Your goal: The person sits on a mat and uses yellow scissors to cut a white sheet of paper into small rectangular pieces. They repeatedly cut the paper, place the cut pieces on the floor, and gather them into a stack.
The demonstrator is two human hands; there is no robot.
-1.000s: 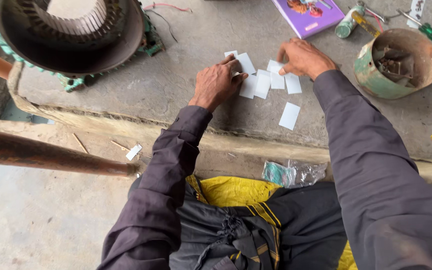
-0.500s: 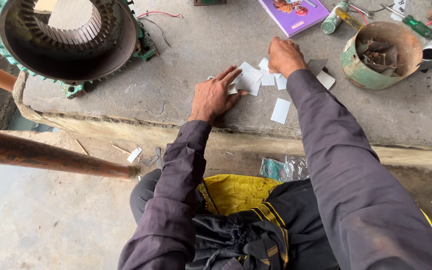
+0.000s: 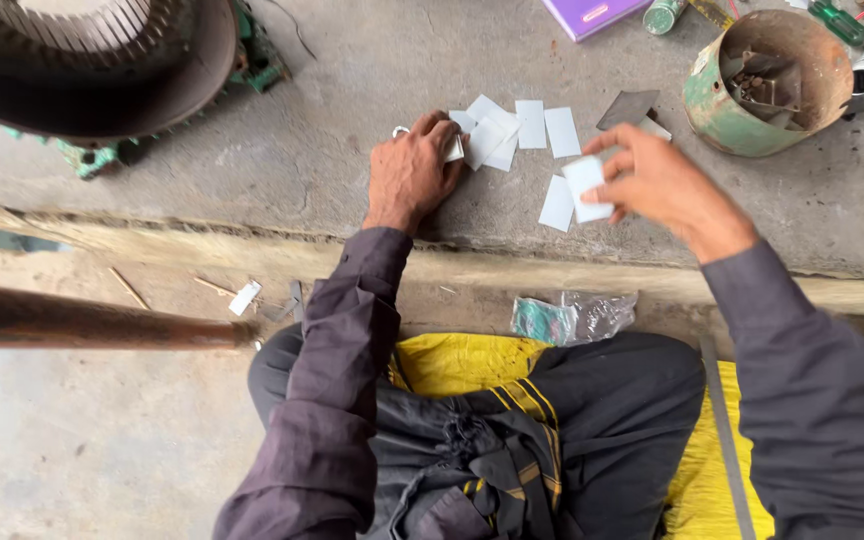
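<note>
Fingers [image 3: 620, 160] of your right hand [image 3: 667, 185] are pinched on a white slip [image 3: 587, 187], held just above the slab [image 3: 302, 150] near its front edge. Your left hand [image 3: 412, 170] lies knuckles-up with its fingertips bent down onto the near end of the loose slips [image 3: 512, 130]; whether it grips one or only pins it, you cannot tell from this view. The work in hand looks like picking the slips up one at a time, and it seems early, since most of them lie fanned and overlapping on the slab, with one more [image 3: 557, 203] just beside the slip you hold. A further pick would call for sliding a fingertip under a thin flat edge, so the left hand's pinning of the pile matters; overlapping slips may lift together. A dark card [image 3: 627, 108] lies at the far edge of the pile. Beyond it the rusty green can [image 3: 709, 100] stands open and holds metal scraps [image 3: 757, 88], too jumbled to name. A clear bag [image 3: 577, 318] below the slab's edge holds something green. The stator [image 3: 102, 70] stands well apart at far left.
</note>
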